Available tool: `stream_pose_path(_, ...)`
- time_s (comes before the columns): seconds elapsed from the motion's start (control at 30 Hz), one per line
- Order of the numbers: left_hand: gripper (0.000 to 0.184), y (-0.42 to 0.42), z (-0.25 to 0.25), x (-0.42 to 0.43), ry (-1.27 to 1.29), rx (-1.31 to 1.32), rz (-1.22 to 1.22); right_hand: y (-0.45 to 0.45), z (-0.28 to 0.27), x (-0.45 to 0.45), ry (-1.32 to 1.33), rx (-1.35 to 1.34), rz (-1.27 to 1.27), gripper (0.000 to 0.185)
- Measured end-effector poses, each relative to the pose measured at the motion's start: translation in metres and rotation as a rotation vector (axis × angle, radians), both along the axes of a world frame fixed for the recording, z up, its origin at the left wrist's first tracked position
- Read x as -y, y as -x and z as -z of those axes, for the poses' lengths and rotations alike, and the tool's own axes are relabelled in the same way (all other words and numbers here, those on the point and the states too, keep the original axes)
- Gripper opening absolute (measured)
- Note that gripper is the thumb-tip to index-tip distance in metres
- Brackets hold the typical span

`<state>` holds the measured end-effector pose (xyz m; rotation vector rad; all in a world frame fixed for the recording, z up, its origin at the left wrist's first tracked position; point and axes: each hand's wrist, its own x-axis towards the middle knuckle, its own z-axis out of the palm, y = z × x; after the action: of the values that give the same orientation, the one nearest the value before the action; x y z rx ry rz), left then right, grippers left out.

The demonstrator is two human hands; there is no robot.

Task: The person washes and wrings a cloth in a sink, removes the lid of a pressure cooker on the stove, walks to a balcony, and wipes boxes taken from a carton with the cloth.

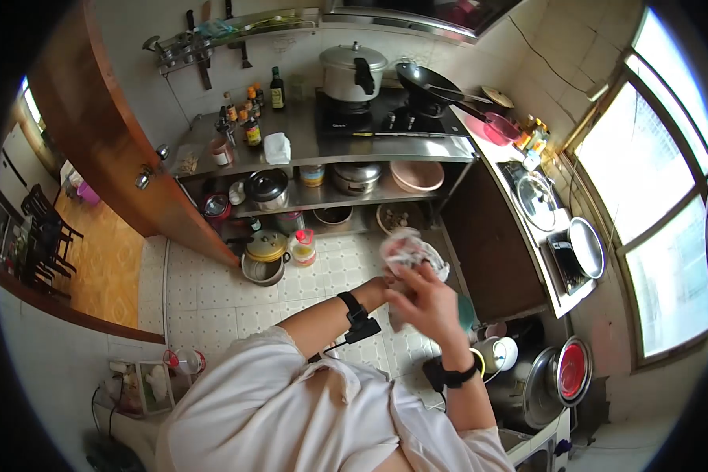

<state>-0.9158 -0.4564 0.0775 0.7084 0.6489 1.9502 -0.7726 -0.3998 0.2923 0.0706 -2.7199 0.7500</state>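
A crumpled pinkish-white cloth is held up over the floor in front of me, slightly blurred. My left hand reaches in from the left and grips it; the fingers are mostly hidden behind the cloth and my other hand. My right hand lies over the near side of the cloth, its fingers bent onto it and its thumb pointing left. Part of the cloth hangs below the hands. Black straps with small devices sit on both wrists.
Ahead, a steel counter carries a pressure cooker, a wok and bottles. Pots and basins fill its lower shelf. A lidded pot and an oil jug stand on the floor. A wooden door stands left; lids and pots crowd the right.
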Motion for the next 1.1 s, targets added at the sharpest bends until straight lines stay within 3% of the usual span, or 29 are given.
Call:
stream_pose_path(0.17, 0.036, 0.082, 0.005, 0.040, 0.204, -0.438, -0.161, 0.092, 0.016, 0.031, -0.036, -0.175, 0.019, 0.031)
stream_pose_path(0.27, 0.038, 0.137, 0.005, 0.040, 0.459, -1.159, -0.561, 0.139, 0.022, 0.034, 0.030, -0.315, -0.029, 0.020)
stream_pose_path(0.37, 0.047, 0.150, -0.069, 0.067, 0.663, -1.361, -0.814, 0.201, 0.027, 0.020, 0.252, -0.374, -0.003, 0.017)
stream_pose_path(0.4, 0.051, 0.166, -0.077, 0.075, 0.598, -0.950, -0.625, 0.222, 0.029, 0.002, 0.212, -0.341, 0.010, 0.019)
stream_pose_path(0.47, 0.055, 0.185, -0.119, 0.092, 0.363, -0.040, -0.410, 0.255, 0.025, -0.031, 0.997, -0.106, -0.189, 0.030)
stream_pose_path(0.53, 0.059, 0.202, -0.148, 0.087, 0.376, 0.073, -0.427, 0.283, 0.001, -0.040, 1.585, 0.081, -0.409, 0.050)
stream_pose_path(0.6, 0.064, 0.228, -0.160, 0.056, 0.146, 0.348, -0.270, 0.318, 0.003, -0.050, 1.849, 0.448, -0.305, 0.050)
stream_pose_path(0.63, 0.069, 0.252, -0.135, 0.027, 0.068, 0.391, -0.298, 0.347, 0.039, -0.060, 1.922, 0.432, -0.409, 0.048)
stream_pose_path(0.67, 0.069, 0.260, -0.154, 0.013, -0.105, 0.220, -0.179, 0.375, 0.073, -0.070, 1.993, 0.423, -0.517, 0.046)
stream_pose_path(0.7, 0.067, 0.278, -0.148, -0.003, -0.022, 0.246, -0.307, 0.404, 0.107, -0.080, 2.061, 0.422, -0.627, 0.044)
stream_pose_path(0.73, 0.065, 0.298, -0.138, -0.018, 0.060, 0.269, -0.437, 0.398, 0.070, -0.085, 1.513, 0.182, -0.388, 0.042)
stream_pose_path(0.77, 0.059, 0.316, -0.127, -0.037, 0.143, 0.256, -0.613, 0.415, 0.073, -0.103, 1.380, 0.217, -0.367, 0.044)
stream_pose_path(0.87, 0.054, 0.344, -0.138, -0.055, 0.387, 0.059, -0.764, 0.464, 0.081, -0.149, 1.476, 0.480, -0.383, 0.047)
stream_pose_path(0.93, 0.053, 0.352, -0.174, -0.056, 0.485, 0.002, -0.816, 0.477, 0.029, -0.157, 1.772, 0.644, -0.337, 0.052)
stream_pose_path(1.0, 0.052, 0.386, -0.181, -0.042, 0.579, -0.095, -0.837, 0.499, -0.029, -0.162, 1.754, 0.490, -0.229, 0.059)
stream_pose_path(1.1, 0.054, 0.436, -0.182, -0.021, 0.501, -0.161, -0.961, 0.581, -0.024, -0.215, 1.551, 0.126, -0.480, 0.056)
